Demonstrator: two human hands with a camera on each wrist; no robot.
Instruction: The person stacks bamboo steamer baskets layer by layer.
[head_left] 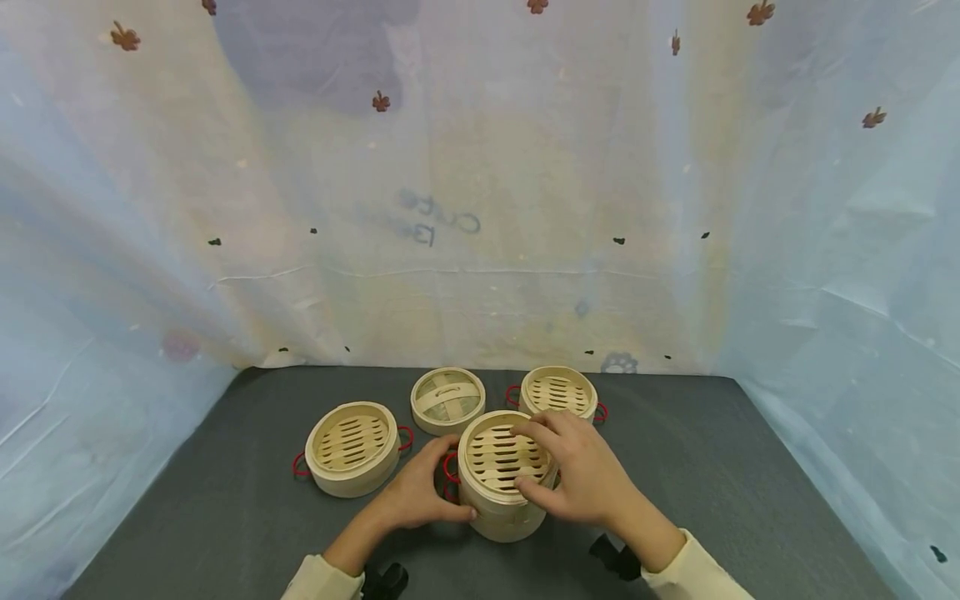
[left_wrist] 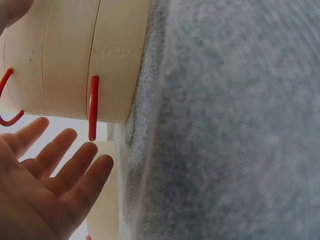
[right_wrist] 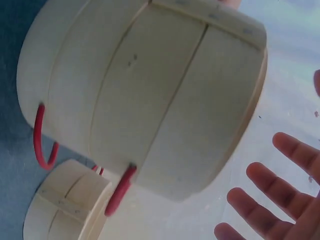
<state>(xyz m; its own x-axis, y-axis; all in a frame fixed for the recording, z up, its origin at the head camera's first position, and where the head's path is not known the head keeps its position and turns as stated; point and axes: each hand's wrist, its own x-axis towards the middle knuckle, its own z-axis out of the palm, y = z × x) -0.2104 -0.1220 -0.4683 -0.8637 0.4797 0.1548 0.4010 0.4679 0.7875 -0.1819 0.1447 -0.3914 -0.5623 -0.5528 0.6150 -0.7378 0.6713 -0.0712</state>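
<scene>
Standing on the surface, the steamer stack had its layers matched edge to edge, apparently for steadiness, while the left hand flanked its side and the right hand reached over its top, each grip apart, clamped on nothing.

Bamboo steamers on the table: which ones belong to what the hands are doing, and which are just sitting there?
Seem part of the job:
stack of steamers, between the left hand and right hand

Seem to be just sitting there, untouched:
left steamer
round lid at the back
back-right steamer
</scene>
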